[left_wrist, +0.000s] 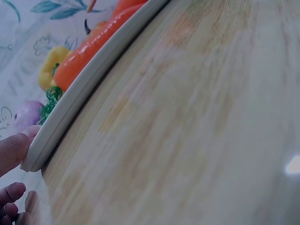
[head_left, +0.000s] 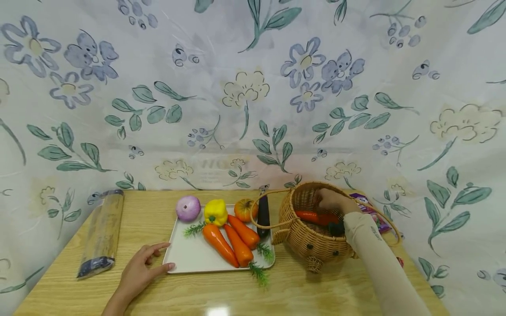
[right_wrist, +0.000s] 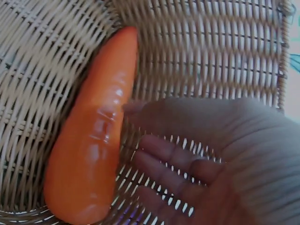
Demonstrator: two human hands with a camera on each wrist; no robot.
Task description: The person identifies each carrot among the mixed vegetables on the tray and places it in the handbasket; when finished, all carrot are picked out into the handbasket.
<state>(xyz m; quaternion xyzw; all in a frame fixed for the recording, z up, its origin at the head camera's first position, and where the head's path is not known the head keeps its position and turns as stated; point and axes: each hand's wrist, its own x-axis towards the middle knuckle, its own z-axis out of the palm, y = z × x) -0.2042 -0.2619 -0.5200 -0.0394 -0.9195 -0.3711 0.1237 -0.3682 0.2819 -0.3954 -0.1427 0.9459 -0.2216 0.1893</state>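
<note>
In the head view my left hand (head_left: 138,267) is at the left edge of a white tray (head_left: 186,254). Its thumb rests on the rim near the front corner, the fingers loosely bent. On the tray lie several orange carrots (head_left: 221,245), a yellow bell pepper (head_left: 215,213), a purple onion (head_left: 188,208), a small pumpkin (head_left: 244,210) and a dark eggplant (head_left: 262,217). My right hand (head_left: 334,201) reaches inside a wicker basket (head_left: 304,241). There, the right wrist view shows its fingers loosely bent beside an orange carrot (right_wrist: 93,140), nothing gripped.
A clear plastic-wrapped package (head_left: 100,232) lies at the table's left. Behind the basket, a purple packet (head_left: 375,215) is partly hidden. The basket's handle (head_left: 272,192) spreads out to both sides. A flowered cloth (head_left: 245,109) hangs behind the wooden table (head_left: 189,294).
</note>
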